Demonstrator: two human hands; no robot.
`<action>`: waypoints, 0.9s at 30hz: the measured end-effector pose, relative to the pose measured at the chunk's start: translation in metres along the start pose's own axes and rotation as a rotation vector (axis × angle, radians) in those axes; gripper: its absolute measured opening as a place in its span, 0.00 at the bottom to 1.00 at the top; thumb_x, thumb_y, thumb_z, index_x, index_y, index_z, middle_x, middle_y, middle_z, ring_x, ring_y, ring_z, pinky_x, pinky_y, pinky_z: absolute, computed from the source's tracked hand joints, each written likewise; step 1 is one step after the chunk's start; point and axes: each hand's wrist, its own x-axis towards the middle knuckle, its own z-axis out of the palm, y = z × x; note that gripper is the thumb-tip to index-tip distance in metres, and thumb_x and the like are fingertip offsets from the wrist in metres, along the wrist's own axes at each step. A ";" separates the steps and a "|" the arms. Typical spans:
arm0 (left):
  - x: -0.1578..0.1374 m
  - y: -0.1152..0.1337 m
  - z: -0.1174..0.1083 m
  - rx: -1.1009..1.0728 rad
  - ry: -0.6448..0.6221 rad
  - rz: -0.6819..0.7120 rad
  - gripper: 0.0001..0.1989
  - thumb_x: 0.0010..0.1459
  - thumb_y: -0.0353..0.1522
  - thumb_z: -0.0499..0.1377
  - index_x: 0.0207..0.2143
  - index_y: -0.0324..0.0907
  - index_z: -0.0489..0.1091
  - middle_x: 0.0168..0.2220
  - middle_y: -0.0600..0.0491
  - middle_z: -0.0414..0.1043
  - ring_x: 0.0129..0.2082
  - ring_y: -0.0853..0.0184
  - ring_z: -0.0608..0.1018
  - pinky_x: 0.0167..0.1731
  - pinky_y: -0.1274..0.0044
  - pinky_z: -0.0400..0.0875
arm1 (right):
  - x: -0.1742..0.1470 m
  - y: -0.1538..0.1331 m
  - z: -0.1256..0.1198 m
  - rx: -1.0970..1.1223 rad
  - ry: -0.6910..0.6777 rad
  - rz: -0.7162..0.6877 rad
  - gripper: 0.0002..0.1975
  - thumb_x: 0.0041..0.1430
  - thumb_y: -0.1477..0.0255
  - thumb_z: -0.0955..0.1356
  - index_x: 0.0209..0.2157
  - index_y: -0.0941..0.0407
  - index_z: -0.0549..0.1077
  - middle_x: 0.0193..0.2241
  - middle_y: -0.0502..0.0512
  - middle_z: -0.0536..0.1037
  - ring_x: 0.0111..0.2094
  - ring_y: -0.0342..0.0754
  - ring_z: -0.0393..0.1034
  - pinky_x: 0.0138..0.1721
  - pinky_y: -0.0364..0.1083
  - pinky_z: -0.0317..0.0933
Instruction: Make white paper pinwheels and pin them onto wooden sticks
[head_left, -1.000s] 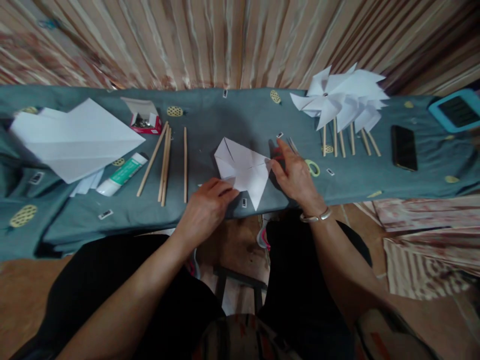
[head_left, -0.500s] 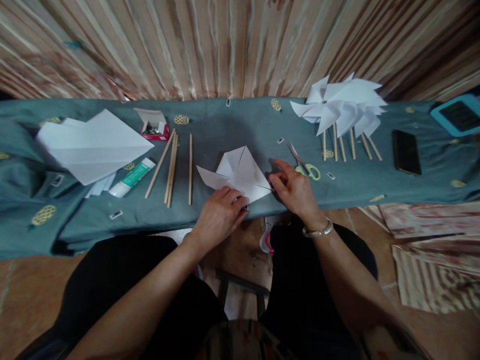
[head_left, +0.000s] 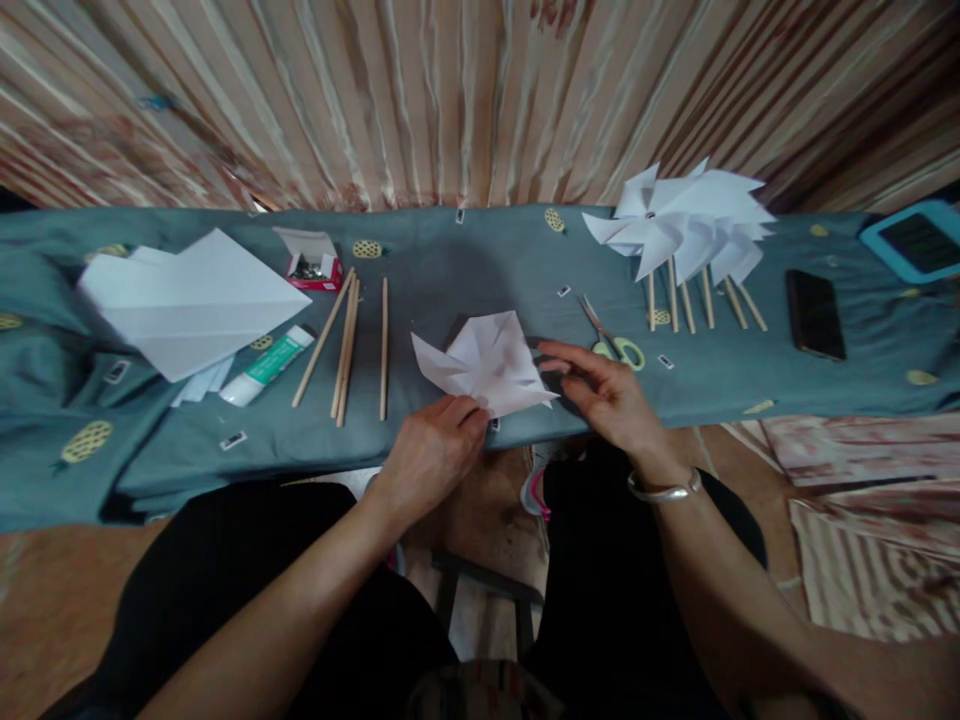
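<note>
A white paper pinwheel (head_left: 491, 355), cut and partly folded, lies near the front edge of the cloth-covered table. My left hand (head_left: 442, 445) pinches its near edge, fingers closed on the paper. To the right of the pinwheel is my right hand (head_left: 604, 390), fingers apart and holding nothing, a small gap from the paper. Green-handled scissors (head_left: 616, 345) lie just beyond my right hand. Left of the pinwheel a single wooden stick (head_left: 384, 350) rests on the cloth.
Several more sticks (head_left: 346, 350), a glue tube (head_left: 268, 367), a red box of small metal pieces (head_left: 315, 268) and white paper sheets (head_left: 195, 300) lie left. Finished pinwheels on sticks (head_left: 682, 220), a phone (head_left: 815, 313) and a blue-framed device (head_left: 919, 240) lie right.
My right hand has come off the paper's right corner and opened, moving slightly right. The pinwheel has turned and shifted a little right, with its corners lifted. My left hand stays on its near edge.
</note>
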 end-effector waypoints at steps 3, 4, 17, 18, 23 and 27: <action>-0.004 -0.001 -0.001 -0.019 0.004 0.009 0.07 0.64 0.25 0.54 0.36 0.37 0.72 0.37 0.48 0.76 0.34 0.66 0.78 0.34 0.75 0.76 | -0.007 -0.005 -0.003 0.084 -0.127 -0.006 0.27 0.53 0.76 0.68 0.56 0.47 0.72 0.57 0.53 0.75 0.57 0.52 0.69 0.59 0.57 0.61; -0.005 -0.001 -0.001 -0.026 0.001 0.008 0.07 0.64 0.25 0.54 0.36 0.38 0.72 0.37 0.48 0.76 0.34 0.66 0.78 0.34 0.75 0.76 | -0.009 -0.007 -0.003 0.106 -0.152 -0.003 0.28 0.52 0.75 0.70 0.56 0.47 0.71 0.58 0.53 0.74 0.59 0.53 0.68 0.60 0.58 0.60; -0.004 0.005 -0.001 -0.040 -0.103 0.026 0.05 0.61 0.24 0.56 0.35 0.37 0.72 0.34 0.49 0.75 0.35 0.61 0.75 0.34 0.72 0.74 | -0.001 -0.011 0.016 0.360 -0.070 0.143 0.25 0.48 0.68 0.77 0.50 0.53 0.75 0.30 0.49 0.81 0.32 0.44 0.74 0.39 0.47 0.69; -0.004 0.005 -0.001 -0.034 -0.109 0.027 0.05 0.61 0.24 0.56 0.35 0.37 0.72 0.34 0.49 0.75 0.36 0.61 0.75 0.34 0.72 0.74 | 0.001 -0.011 0.019 0.363 -0.060 0.143 0.26 0.47 0.68 0.77 0.50 0.53 0.75 0.30 0.49 0.81 0.32 0.44 0.74 0.39 0.48 0.68; -0.004 0.007 -0.001 -0.029 -0.134 0.028 0.06 0.62 0.25 0.56 0.38 0.37 0.73 0.36 0.47 0.75 0.37 0.60 0.75 0.37 0.71 0.75 | 0.009 -0.011 0.030 0.338 0.005 0.142 0.26 0.45 0.69 0.77 0.48 0.53 0.75 0.29 0.47 0.80 0.31 0.44 0.74 0.43 0.49 0.68; -0.004 0.007 0.000 -0.033 -0.145 0.024 0.06 0.63 0.25 0.55 0.36 0.37 0.72 0.35 0.47 0.74 0.37 0.61 0.74 0.37 0.70 0.75 | 0.012 -0.012 0.033 0.317 0.033 0.166 0.25 0.43 0.68 0.78 0.46 0.53 0.74 0.28 0.47 0.81 0.31 0.46 0.76 0.40 0.49 0.70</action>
